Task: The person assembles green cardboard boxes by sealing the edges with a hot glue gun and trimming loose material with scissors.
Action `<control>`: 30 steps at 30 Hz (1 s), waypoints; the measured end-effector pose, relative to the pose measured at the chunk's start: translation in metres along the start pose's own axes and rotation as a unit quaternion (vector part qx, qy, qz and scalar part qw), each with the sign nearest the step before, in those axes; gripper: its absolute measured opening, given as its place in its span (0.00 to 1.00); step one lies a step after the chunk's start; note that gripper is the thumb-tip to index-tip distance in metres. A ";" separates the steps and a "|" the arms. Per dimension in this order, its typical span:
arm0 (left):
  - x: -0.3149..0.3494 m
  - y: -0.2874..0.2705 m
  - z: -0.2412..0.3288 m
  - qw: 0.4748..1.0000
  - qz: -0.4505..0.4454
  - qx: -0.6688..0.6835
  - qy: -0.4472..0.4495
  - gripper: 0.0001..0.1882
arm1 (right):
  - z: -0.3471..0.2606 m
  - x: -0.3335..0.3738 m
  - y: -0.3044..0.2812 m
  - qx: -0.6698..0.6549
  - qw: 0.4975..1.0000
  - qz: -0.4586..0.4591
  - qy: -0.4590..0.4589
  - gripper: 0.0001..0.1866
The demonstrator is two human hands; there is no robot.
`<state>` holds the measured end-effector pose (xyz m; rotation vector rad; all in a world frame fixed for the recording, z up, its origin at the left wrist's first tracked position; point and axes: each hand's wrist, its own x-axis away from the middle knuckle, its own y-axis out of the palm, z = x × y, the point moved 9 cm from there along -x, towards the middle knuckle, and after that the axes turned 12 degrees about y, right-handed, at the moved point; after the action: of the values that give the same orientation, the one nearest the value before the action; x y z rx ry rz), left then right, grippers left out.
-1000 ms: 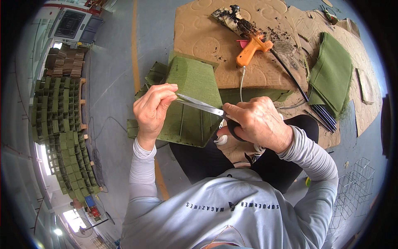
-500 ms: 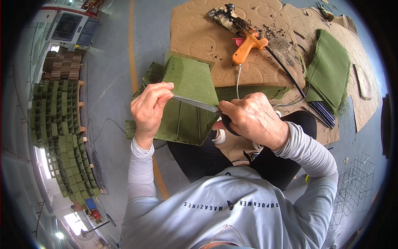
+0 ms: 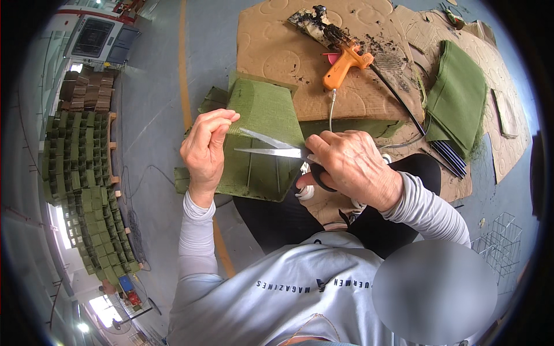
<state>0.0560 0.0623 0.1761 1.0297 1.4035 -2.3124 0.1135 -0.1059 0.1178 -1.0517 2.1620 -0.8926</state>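
Note:
My right hand (image 3: 360, 167) is wrapped round the dark handles of a pair of scissors (image 3: 277, 152). The scissor blades are spread apart and point left, their tips close to my left hand (image 3: 203, 151). With thumb and fingers pinched together, my left hand holds the edge of green mesh-like fabric (image 3: 262, 109) on a box-shaped piece. The fabric's lower edge runs just above the blades. Below them, a green panel with ribs (image 3: 262, 179) reaches down to my knees; part of it is behind the scissors.
An orange glue gun (image 3: 343, 69) with a cord lies on brown cardboard (image 3: 268, 46) among dark residue. To its right are folded green fabric (image 3: 459, 98) and black rods (image 3: 450, 158). Wire frames (image 3: 502, 242) stand at far right; stacked green boxes (image 3: 81, 155) are at left.
The scissor blades have gone from closed together to spread apart, the lower blade swinging down. My left hand has shifted slightly left and up along the fabric edge.

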 end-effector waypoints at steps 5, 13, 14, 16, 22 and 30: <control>0.002 0.000 -0.005 0.999 0.011 0.013 -0.035 0.08 | -0.003 -0.003 0.004 0.056 0.997 0.040 0.027 0.23; 0.004 0.002 -0.009 0.997 0.029 0.036 -0.059 0.11 | -0.006 -0.020 0.012 0.115 0.992 0.053 -0.004 0.26; 0.004 0.004 -0.009 0.996 0.035 0.047 -0.062 0.11 | -0.004 -0.022 0.012 0.127 0.991 0.049 -0.001 0.26; 0.003 0.005 -0.007 0.997 0.033 0.036 -0.067 0.12 | -0.005 -0.022 0.010 0.141 0.989 0.051 -0.011 0.26; 0.003 0.001 -0.012 0.994 0.051 0.046 -0.089 0.10 | -0.003 -0.026 0.015 0.152 0.986 0.064 -0.032 0.26; 0.004 -0.003 -0.013 0.995 0.043 0.026 -0.081 0.13 | -0.014 -0.029 0.010 0.173 0.974 0.107 -0.101 0.26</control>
<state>0.0569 0.0754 0.1714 0.8748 1.2187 -2.3242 0.1141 -0.0729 0.1240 -0.6905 1.8268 -0.9696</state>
